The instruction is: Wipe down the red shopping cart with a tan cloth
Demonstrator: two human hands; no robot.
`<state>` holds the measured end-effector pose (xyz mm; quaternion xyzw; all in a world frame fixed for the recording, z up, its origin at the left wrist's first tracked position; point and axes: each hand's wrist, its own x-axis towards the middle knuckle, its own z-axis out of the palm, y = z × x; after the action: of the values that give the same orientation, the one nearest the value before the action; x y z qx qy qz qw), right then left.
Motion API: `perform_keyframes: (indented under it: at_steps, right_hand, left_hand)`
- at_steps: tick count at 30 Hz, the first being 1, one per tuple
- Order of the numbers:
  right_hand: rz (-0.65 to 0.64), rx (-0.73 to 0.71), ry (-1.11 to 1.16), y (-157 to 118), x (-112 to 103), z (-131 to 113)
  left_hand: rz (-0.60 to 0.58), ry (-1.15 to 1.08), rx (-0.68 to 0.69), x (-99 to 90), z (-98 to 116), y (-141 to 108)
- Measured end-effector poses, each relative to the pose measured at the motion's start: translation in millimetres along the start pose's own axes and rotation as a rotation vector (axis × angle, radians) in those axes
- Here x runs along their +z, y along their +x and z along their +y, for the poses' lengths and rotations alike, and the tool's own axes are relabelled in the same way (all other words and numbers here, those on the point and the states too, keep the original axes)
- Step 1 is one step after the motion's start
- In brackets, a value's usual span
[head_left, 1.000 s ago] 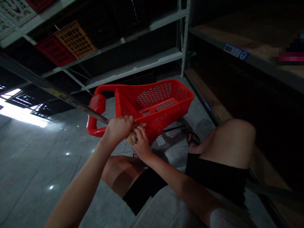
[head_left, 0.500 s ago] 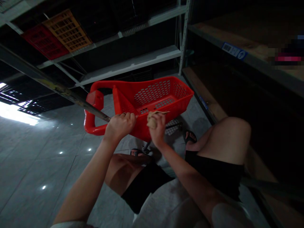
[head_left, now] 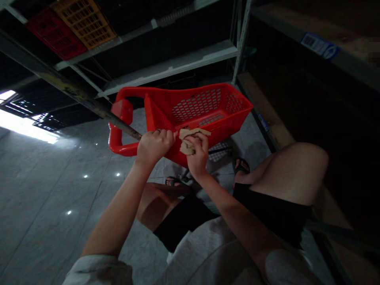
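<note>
Left hand (head_left: 153, 147) clamped on rim of red perforated plastic shopping basket (head_left: 196, 109); right hand (head_left: 197, 153) just beside, pinching torn brown cardboard scrap (head_left: 190, 138) above basket edge, scrap more spread out than moment ago.

No words or numbers can be read. At about 1 o'clock, a blue and white label (head_left: 320, 46) is stuck on the edge of a shelf (head_left: 365, 71). Thin black bars like a barcode are seen on its left part, and a round white mark is seen at its right end. At about 2 o'clock, a small blue label (head_left: 263, 122) is seen on a lower shelf (head_left: 264, 105), but it is too small to read. At about 10 o'clock, a worn yellow sticker (head_left: 63, 88) is seen on a long metal bar (head_left: 29, 63), and its marks are too rubbed to read.
</note>
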<state>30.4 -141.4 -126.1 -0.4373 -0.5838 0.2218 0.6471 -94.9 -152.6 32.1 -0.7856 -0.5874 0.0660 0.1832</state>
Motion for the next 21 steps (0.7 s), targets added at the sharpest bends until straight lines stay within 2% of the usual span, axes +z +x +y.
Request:
perform_keyframes:
  at_steps: [2,4,6,8,11,14,16,18,19,21]
  right_hand:
    - [-0.116,-0.028,0.0,-18,9,1]
    - [-0.21,-0.029,-0.011,-46,14,16]
    - [-0.238,0.006,-0.028,-71,15,35]
    - [-0.241,0.036,-0.029,-82,16,45]
    - [-0.259,0.026,0.015,-70,22,31]
    - [-0.3,-0.034,0.075,-46,28,6]
    - [-0.327,-0.079,0.084,-40,24,0]
    - [-0.348,-0.112,0.045,-45,14,6]
    - [-0.359,-0.121,0.008,-50,8,10]
    - [-0.361,-0.13,-0.078,-57,-2,14]
  left_hand:
    - [0.015,-0.015,0.002,1.2,2,2]
    - [0.023,-0.028,-0.01,2.3,3,4]
    - [0.025,-0.052,-0.029,3.4,4,4]
    - [0.024,-0.077,-0.047,4.1,5,4]
    - [-0.002,-0.059,-0.076,0.8,10,7]
    - [-0.108,0.008,-0.112,-13.5,15,10]
    - [-0.219,0.018,-0.072,-28.5,15,11]
    - [-0.272,0.007,-0.004,-43.0,9,8]
    - [-0.255,0.005,0.027,-48.5,4,4]
    - [-0.126,0.002,0.089,-53.0,-10,-11]
